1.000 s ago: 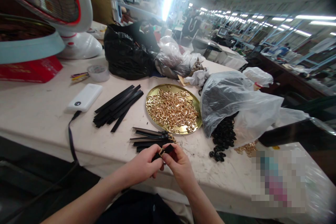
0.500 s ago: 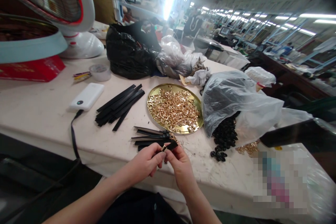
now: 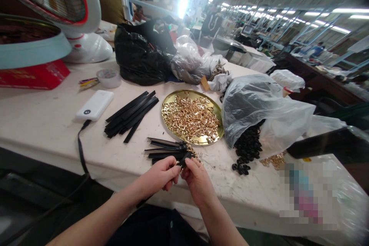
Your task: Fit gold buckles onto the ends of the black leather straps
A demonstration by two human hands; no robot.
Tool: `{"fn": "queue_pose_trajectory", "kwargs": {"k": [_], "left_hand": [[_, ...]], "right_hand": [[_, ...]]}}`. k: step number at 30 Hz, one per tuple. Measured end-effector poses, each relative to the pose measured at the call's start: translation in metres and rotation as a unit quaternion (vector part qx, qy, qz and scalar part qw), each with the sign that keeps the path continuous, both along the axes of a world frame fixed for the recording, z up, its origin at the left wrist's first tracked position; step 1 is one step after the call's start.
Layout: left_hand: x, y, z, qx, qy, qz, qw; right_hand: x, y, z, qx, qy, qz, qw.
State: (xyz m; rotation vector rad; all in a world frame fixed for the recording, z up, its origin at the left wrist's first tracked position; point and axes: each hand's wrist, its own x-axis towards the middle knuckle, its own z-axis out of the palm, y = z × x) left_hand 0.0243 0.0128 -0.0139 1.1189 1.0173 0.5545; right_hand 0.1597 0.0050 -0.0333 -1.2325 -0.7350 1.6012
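Note:
Close together at the table's front edge, my left hand (image 3: 167,173) and my right hand (image 3: 196,177) both pinch a short black strap (image 3: 184,159). A small gold-coloured buckle shows at the left fingertips, partly hidden by them. Just behind the hands lies a bundle of black straps (image 3: 164,151) with gold buckles (image 3: 192,150) at its right end. Beyond it stands a round gold tray (image 3: 170,133) heaped with small gold buckles (image 3: 193,117). Flat black strips (image 3: 131,113) lie in a pile to the left.
Small black loops (image 3: 248,148) spill from a clear plastic bag (image 3: 259,96) at right, beside more gold pieces (image 3: 273,160). A white power bank (image 3: 95,105) with a cable, a tape roll (image 3: 108,78) and a fan (image 3: 86,48) stand left. Behind sits a black bag (image 3: 141,55).
The strap has turned between my fingers, and my right fingertips now press on its upper end. The buckle is more covered by my left fingers. The camera view has shifted slightly.

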Motion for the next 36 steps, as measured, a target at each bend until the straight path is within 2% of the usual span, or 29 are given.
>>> {"fn": "queue_pose_trajectory", "kwargs": {"k": [2, 3, 6, 8, 9, 12, 14, 17, 20, 23, 25, 27, 29, 31, 34, 36], "left_hand": [[0.001, 0.000, -0.002, -0.014, -0.013, 0.017, 1.000], [0.002, -0.001, -0.003, -0.014, -0.014, 0.027, 0.999], [0.005, -0.002, -0.003, 0.007, 0.001, 0.054, 0.999], [0.007, -0.004, -0.003, 0.019, 0.010, 0.062, 0.998], [0.007, -0.005, -0.002, 0.019, 0.011, 0.063, 0.998], [0.006, -0.008, -0.002, 0.009, 0.007, 0.061, 0.998], [0.005, -0.008, -0.002, 0.004, 0.005, 0.062, 0.998], [0.003, -0.006, -0.003, 0.006, 0.008, 0.058, 0.998], [0.003, -0.004, -0.004, 0.031, 0.013, 0.077, 0.996], [0.002, -0.003, -0.003, 0.051, 0.018, 0.085, 0.995], [0.001, -0.002, -0.002, 0.062, 0.039, 0.031, 0.997], [0.000, 0.001, -0.002, 0.068, 0.070, -0.010, 0.995], [0.001, 0.003, -0.002, 0.060, 0.092, -0.003, 0.994], [0.002, 0.005, -0.003, 0.049, 0.096, 0.020, 0.994], [0.003, 0.006, -0.003, 0.045, 0.090, 0.033, 0.994], [0.002, 0.006, -0.004, 0.041, 0.088, 0.044, 0.994]], "right_hand": [[0.001, -0.002, 0.003, 0.061, -0.100, 0.000, 0.993], [0.002, -0.003, 0.006, 0.107, -0.165, 0.000, 0.980], [0.005, -0.006, 0.012, 0.241, -0.321, 0.014, 0.916], [0.006, -0.007, 0.011, 0.278, -0.352, 0.022, 0.893], [0.007, -0.007, 0.009, 0.273, -0.346, 0.024, 0.897], [0.007, -0.007, 0.002, 0.210, -0.274, 0.033, 0.938], [0.006, -0.008, -0.001, 0.196, -0.250, 0.030, 0.948], [0.005, -0.010, 0.003, 0.266, -0.295, 0.018, 0.918], [0.005, -0.015, 0.010, 0.332, -0.327, 0.044, 0.884], [0.009, -0.017, 0.012, 0.311, -0.316, 0.079, 0.893], [0.019, -0.014, 0.010, 0.296, -0.318, 0.089, 0.896], [0.036, -0.002, 0.007, 0.283, -0.343, 0.067, 0.893], [0.058, 0.018, 0.003, 0.260, -0.415, 0.019, 0.872], [0.083, 0.044, 0.001, 0.238, -0.529, -0.022, 0.814], [0.117, 0.079, 0.003, 0.229, -0.597, -0.044, 0.768], [0.138, 0.091, 0.008, 0.220, -0.624, -0.063, 0.747]]}}
